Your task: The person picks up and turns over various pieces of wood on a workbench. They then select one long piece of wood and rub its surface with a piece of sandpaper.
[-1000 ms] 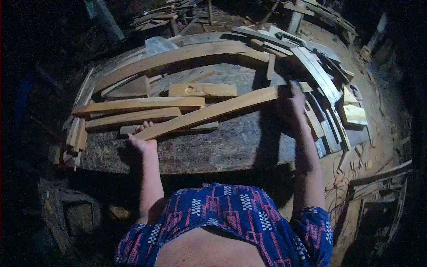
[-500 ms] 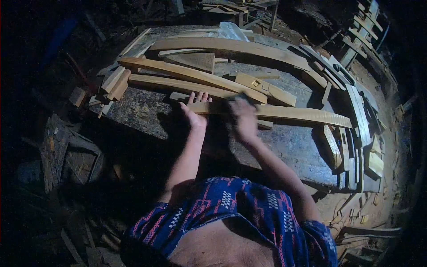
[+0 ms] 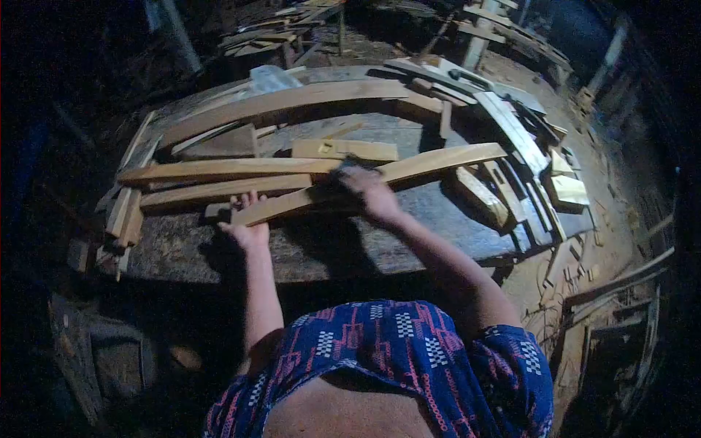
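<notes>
A long, slightly curved wooden piece [image 3: 438, 158] lies slantwise over the workbench, its near end at the left. Around that end my left hand [image 3: 249, 221] rests with its fingers spread and the wood against its palm. Midway along the piece, my right hand [image 3: 369, 191] is closed over a dark object [image 3: 350, 165] that is blurred and too dark to name, pressed on the wood's upper face. Behind my right hand lies a wooden block with a slot [image 3: 380, 151]. Two more long wooden pieces, an upper one [image 3: 219, 169] and a lower one [image 3: 219, 191], lie to the left.
The workbench [image 3: 314, 255] also bears a large curved board [image 3: 292, 96] and a clear plastic bag [image 3: 273, 77] at the back. Wooden pieces and strips, one a short block [image 3: 478, 197], crowd its right side. Wood is stacked beyond the bench.
The view has turned, so the bench appears rotated and shifted left. The curved piece now slants up to the right. My right hand stays on it with the dark object.
</notes>
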Action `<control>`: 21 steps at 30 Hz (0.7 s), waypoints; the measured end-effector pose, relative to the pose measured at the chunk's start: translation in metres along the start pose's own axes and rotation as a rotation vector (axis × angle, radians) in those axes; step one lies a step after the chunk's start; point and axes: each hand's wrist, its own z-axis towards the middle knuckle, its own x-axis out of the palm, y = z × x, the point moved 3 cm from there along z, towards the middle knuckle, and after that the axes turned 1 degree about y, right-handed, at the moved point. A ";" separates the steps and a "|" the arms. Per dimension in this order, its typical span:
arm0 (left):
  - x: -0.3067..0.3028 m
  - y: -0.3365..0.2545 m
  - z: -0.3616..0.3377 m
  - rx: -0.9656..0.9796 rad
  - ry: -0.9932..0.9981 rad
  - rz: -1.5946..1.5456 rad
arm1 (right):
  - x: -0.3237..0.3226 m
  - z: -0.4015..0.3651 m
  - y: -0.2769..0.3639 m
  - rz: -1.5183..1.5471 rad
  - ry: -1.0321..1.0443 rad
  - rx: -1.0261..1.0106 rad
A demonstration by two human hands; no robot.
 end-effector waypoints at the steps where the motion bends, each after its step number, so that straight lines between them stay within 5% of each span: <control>1: -0.003 -0.001 0.002 -0.019 0.013 -0.014 | -0.019 -0.015 -0.042 0.014 -0.090 0.083; 3: -0.011 -0.002 0.008 -0.025 0.008 0.036 | -0.099 -0.035 -0.070 0.003 -0.132 0.282; 5: -0.011 -0.003 0.008 0.002 0.024 0.091 | -0.092 -0.088 -0.172 -0.508 -0.192 0.417; 10: -0.005 -0.002 0.003 0.056 -0.015 0.173 | -0.099 -0.104 -0.186 -0.605 -0.109 0.704; 13: -0.008 -0.004 0.004 0.043 0.007 0.195 | -0.086 -0.106 -0.191 -0.828 -0.244 0.630; 21: -0.006 -0.001 0.003 0.066 -0.076 0.264 | -0.095 -0.101 -0.166 -0.703 -0.321 0.623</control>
